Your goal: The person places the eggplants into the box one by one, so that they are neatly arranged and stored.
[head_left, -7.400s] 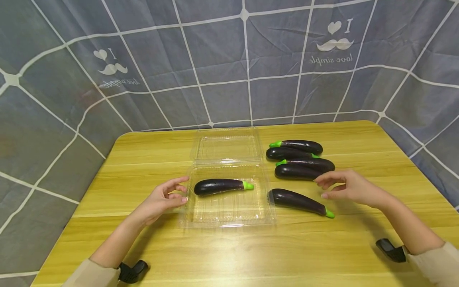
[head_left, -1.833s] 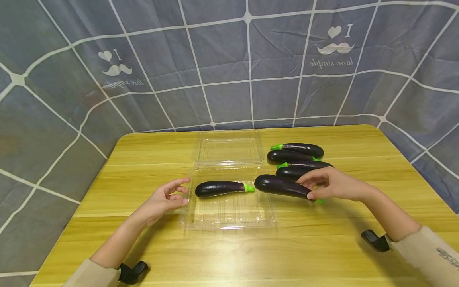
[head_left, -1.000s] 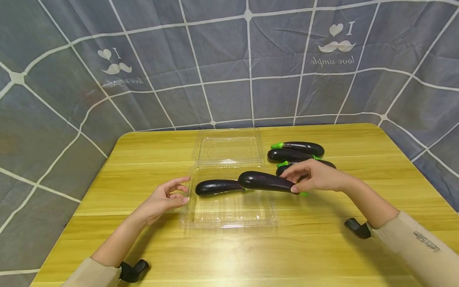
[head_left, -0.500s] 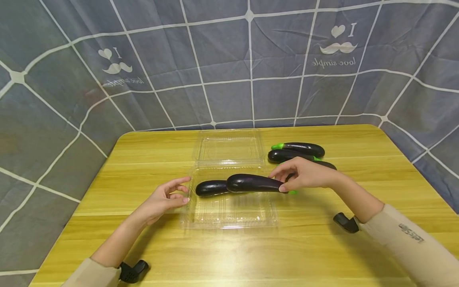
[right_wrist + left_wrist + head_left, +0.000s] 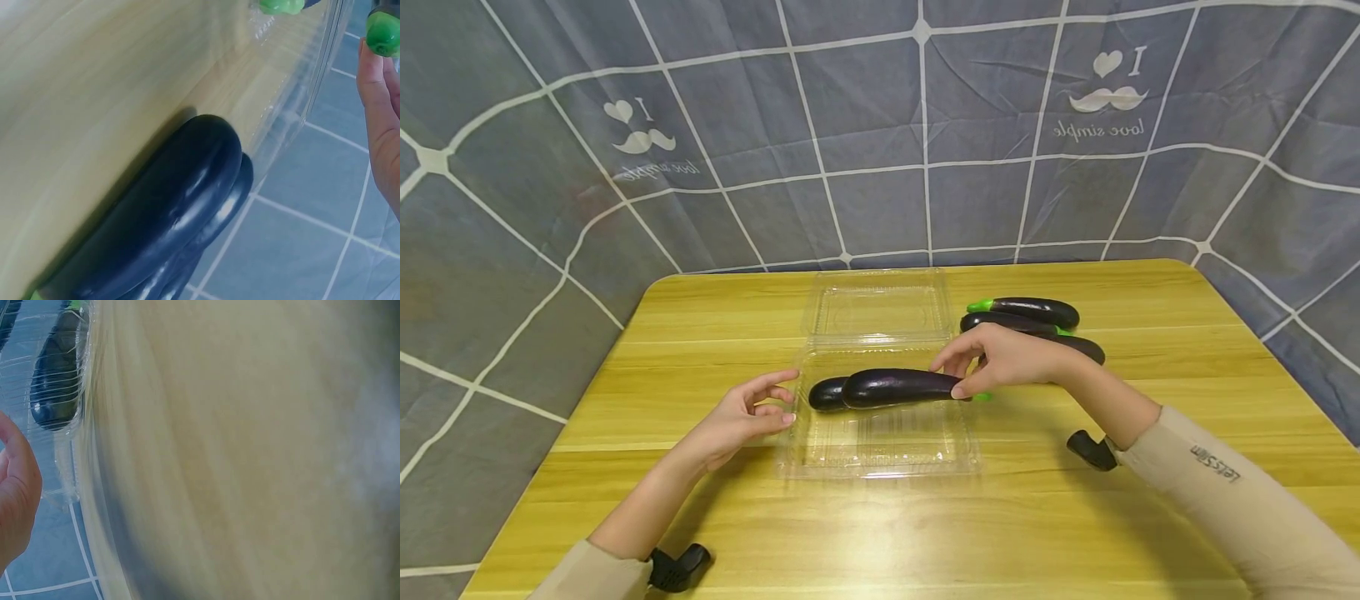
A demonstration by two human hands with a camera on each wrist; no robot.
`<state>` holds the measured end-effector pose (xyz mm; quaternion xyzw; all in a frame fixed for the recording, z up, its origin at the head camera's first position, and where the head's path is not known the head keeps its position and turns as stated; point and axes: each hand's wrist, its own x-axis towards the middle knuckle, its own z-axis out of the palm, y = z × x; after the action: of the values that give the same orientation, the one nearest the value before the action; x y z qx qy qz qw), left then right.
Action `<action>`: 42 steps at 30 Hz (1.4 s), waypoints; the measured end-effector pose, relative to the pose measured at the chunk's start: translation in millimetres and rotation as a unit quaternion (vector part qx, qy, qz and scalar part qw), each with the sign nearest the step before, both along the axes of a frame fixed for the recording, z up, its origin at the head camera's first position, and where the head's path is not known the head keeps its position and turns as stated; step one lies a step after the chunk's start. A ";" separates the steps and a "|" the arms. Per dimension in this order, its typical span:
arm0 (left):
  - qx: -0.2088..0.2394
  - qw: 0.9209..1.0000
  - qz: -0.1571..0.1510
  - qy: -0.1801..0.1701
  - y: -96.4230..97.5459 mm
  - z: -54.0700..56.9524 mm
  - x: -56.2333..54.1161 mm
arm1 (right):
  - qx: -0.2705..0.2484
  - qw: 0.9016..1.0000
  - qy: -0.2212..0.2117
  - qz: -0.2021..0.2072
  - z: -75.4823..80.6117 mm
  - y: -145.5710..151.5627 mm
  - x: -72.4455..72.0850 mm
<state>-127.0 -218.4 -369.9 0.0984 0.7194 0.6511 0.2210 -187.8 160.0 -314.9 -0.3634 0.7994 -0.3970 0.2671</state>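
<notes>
R hand (image 5: 1003, 357) pinches a glossy dark-purple eggplant w/ green stem (image 5: 898, 388) nr its stem end, over a clear plastic hinged box (image 5: 880, 446), partly hiding a 2nd dark-purple eggplant (image 5: 826, 395) inside. L hand (image 5: 741, 417), fingers loosely bent, grips nothing, at box's L edge; contact unclear. Open lid (image 5: 880, 307) & grouped dark eggplants (image 5: 1033, 312) lie twd yellow wood-grain table's (image 5: 880, 542) far edge, eggplants R of box.
</notes>
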 end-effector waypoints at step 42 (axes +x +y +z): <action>0.005 1.000 0.004 -0.002 0.7 1.2 -0.2 | 0.014 0.997 0.015 0.069 -23.0 -47.4 -1.6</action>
<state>-127.2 -217.8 -368.7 0.0953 0.7159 0.6558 0.2198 -189.4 112.6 -337.9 -0.4195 0.7821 -0.3607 0.2868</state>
